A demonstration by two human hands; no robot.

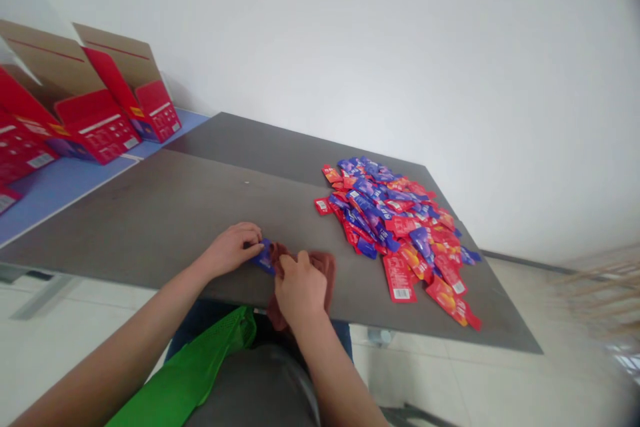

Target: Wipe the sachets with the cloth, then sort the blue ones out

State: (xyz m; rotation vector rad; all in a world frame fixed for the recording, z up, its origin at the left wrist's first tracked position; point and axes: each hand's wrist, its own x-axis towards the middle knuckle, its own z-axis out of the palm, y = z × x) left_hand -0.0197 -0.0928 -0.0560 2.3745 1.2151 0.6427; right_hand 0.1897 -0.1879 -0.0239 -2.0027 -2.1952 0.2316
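Head view: the left hand [235,250] is held low over the table, its fingers partly curled, with the thumb and fingertips set at the near end of a blue packet [265,257]; whether the packet is pinched or only pressed down cannot be made out. The packet is laid flat between the two hands, its other end met by a brown cloth [327,270]. The cloth is gripped in the right hand [301,283], whose fingers are bent closed over it, and a fold of it is hung below that hand past the table's front edge. Both hands are carried at the front edge of the dark grey table [200,203]. Beyond the right hand, to its right and farther forward, a loose pile of red and blue packets [385,207] is heaped, with several red ones spread nearest that hand. Well to the left of the left hand and farther forward, red cardboard boxes [103,123] with raised brown flaps are stood on a blue surface [65,180]. Beneath the forearms, between them, green fabric [195,370] is seen.
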